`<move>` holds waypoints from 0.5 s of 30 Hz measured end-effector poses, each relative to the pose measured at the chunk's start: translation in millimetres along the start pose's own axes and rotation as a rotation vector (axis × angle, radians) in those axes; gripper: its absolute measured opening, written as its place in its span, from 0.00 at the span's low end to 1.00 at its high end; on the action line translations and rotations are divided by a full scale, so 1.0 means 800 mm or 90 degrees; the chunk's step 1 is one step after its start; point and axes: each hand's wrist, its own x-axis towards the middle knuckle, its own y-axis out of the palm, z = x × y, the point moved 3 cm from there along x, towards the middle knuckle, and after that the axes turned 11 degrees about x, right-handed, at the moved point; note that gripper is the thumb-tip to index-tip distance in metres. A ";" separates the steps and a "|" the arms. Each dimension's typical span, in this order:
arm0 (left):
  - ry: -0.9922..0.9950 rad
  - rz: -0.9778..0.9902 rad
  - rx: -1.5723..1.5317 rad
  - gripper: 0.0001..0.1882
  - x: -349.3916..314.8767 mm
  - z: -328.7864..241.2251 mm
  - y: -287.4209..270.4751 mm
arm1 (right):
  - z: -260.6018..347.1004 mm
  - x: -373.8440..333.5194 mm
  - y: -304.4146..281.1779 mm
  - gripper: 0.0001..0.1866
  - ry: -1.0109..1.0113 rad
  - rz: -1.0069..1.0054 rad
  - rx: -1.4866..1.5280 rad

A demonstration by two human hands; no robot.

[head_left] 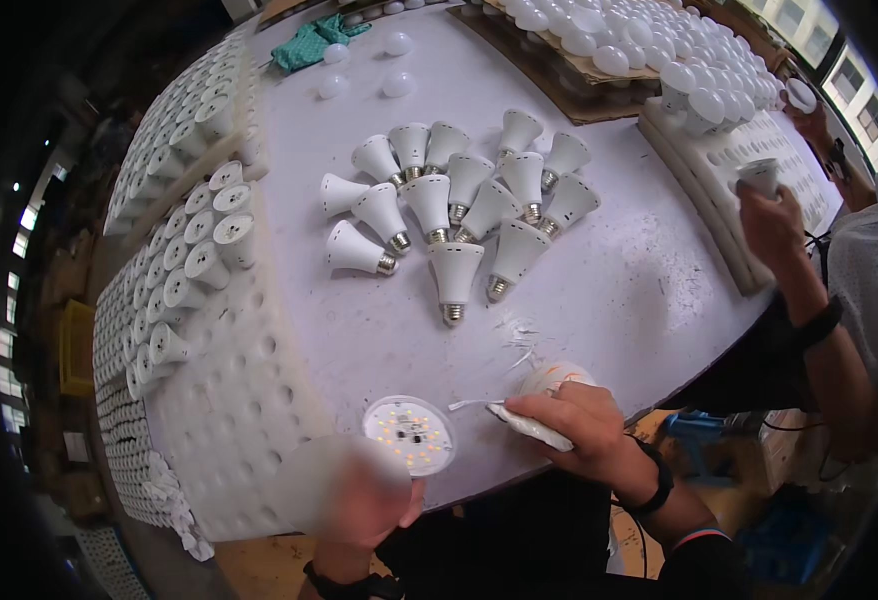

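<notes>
My left hand (384, 505), partly covered by a blurred patch, is closed on a bulb body (408, 434) at the near edge of the table. The body's open end faces up and shows a round white board with small yellow LEDs and dark parts in the middle. My right hand (584, 430) grips a soft white tube (531, 425) with a thin pale nozzle, which points left toward the board's rim without touching it. Behind that hand stands a white rounded thing with orange marks (557, 377). Farther off, several white bulb bodies (454, 275) lie in a group.
On the left, foam trays (244, 400) hold rows of bulb bodies. White domes (649, 40) crowd a cardboard sheet at the back right, near a green cloth (314, 45) at the back left. A co-worker's hands (774, 215) hold bulb parts by a foam tray (709, 190) on the right.
</notes>
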 end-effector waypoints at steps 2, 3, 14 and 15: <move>-0.035 -0.039 -0.017 0.27 0.003 0.012 0.006 | -0.001 -0.001 0.002 0.21 -0.027 -0.008 -0.026; -0.069 0.032 0.021 0.25 0.006 0.017 0.012 | -0.002 -0.002 0.003 0.22 -0.049 -0.021 -0.020; -0.178 0.021 0.080 0.22 0.014 0.030 0.026 | -0.008 -0.011 0.004 0.27 -0.070 0.029 -0.006; -0.168 0.031 0.089 0.22 0.014 0.029 0.027 | -0.008 -0.011 0.005 0.27 -0.075 0.036 -0.011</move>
